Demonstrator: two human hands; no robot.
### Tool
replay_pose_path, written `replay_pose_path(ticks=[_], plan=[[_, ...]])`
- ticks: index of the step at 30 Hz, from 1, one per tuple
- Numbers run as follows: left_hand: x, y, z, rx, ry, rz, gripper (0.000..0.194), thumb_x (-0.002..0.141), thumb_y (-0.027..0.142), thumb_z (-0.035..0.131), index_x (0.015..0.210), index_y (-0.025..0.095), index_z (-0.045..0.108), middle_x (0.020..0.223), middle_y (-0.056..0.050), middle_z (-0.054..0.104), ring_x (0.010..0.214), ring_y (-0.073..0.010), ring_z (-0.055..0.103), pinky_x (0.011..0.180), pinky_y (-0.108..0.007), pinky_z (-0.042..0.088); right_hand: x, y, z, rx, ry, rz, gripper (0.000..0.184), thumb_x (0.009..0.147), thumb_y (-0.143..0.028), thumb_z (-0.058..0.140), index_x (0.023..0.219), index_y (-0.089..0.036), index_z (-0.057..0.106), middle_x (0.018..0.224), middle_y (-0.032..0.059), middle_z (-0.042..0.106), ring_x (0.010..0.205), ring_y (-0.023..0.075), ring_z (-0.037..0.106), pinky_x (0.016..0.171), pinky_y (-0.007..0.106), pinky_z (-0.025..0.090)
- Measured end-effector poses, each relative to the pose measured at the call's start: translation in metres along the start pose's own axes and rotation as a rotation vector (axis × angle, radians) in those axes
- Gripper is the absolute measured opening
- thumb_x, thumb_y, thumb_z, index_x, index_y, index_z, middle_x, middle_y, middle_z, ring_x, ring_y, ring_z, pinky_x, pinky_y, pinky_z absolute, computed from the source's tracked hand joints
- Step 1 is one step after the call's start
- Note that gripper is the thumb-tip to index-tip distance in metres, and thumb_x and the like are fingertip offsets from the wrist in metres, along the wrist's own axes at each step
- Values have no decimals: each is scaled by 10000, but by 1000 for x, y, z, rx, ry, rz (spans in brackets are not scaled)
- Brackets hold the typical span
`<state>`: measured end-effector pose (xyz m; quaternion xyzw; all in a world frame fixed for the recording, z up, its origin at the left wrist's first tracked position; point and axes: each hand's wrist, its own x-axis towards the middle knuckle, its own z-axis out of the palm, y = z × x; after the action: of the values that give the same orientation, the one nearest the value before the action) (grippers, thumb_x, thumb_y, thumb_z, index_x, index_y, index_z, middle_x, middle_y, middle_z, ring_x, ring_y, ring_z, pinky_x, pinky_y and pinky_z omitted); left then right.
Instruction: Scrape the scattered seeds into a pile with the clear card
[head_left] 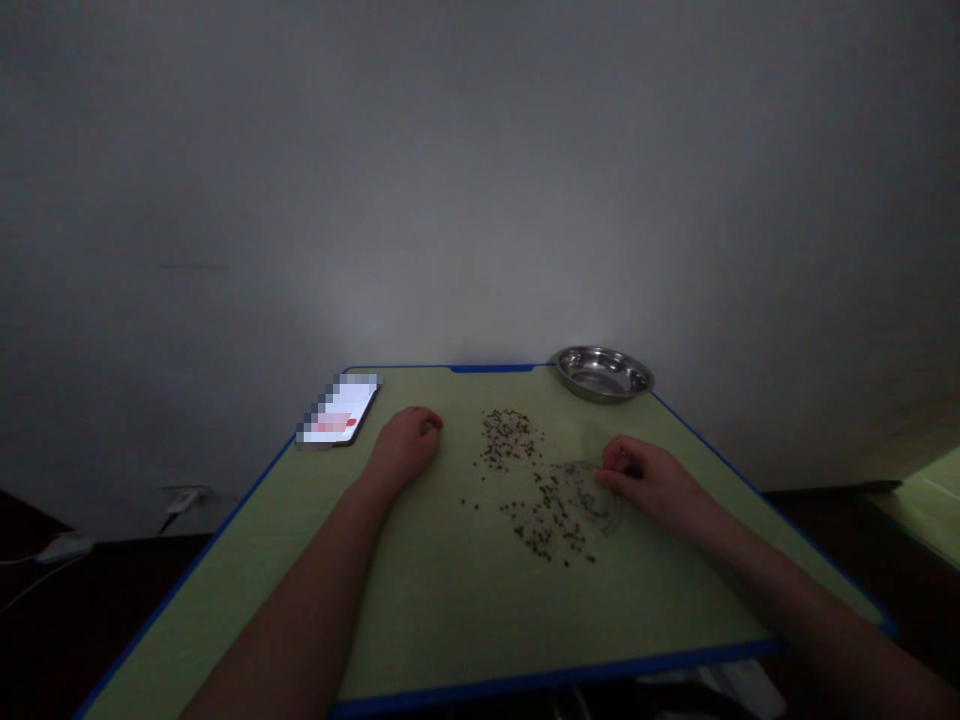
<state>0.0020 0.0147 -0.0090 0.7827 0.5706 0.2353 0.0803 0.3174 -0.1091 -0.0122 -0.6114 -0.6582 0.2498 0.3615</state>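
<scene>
Small dark seed- or bean-like grains [508,436] lie scattered in a loose patch mid-table. A second spread of the same grains [541,532] lies nearer to me. Beside it is a clear, round, shallow dish or lid [596,500], faint against the green top. My right hand [649,485] is at the dish's right edge, thumb and fingertips pinched together; whether they hold the rim or a grain is too dim to tell. My left hand [405,445] rests on the table left of the grains, fingers loosely curled in, with nothing visible in them.
A shiny metal bowl [602,375] stands at the table's back right corner. A lit phone [341,412] lies at the left edge. The green table [435,600] has a blue rim and backs onto a grey wall [480,200]. Cables and a plug [184,500] show at lower left.
</scene>
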Motion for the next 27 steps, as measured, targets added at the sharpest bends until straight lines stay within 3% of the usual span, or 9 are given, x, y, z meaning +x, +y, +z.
replay_pose_path(ticks=[21,27], plan=[[0,-1,1,-7,10,3,282,770,199,437,898,174,687,1068,-94,671,1048,-231,588,978,-361,430,-3,-3,0,6,-7,9,147,736,-308,598,682,-218,494,559,-42,515,536,136,475,507,258,331],[1,-3,3,-7,20,16,281,774,210,436,897,177,687,1054,-92,671,1041,-227,590,984,-365,429,-7,-14,13,66,-101,11,130,750,-274,602,698,-218,496,582,-35,538,556,139,496,516,255,360]])
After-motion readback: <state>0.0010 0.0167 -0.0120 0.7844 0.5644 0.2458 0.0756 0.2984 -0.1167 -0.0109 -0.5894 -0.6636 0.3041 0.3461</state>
